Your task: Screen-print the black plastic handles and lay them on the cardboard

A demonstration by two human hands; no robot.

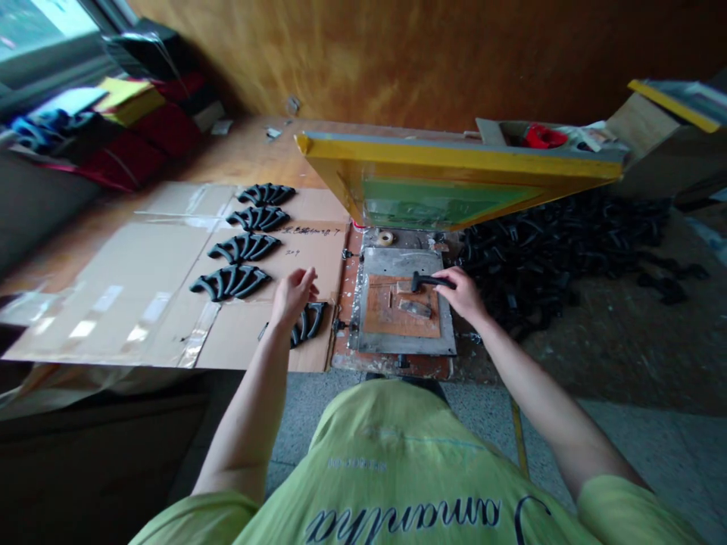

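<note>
Head view shows right hand (463, 294) pinching a black handle (429, 280), left hand (291, 295) loosely spread above cardboard (153, 288).

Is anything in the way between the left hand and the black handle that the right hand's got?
Nothing visible stands between the left hand and the black handle in the right hand. The yellow-edged frame is tilted up beyond them, outside that path.
</note>
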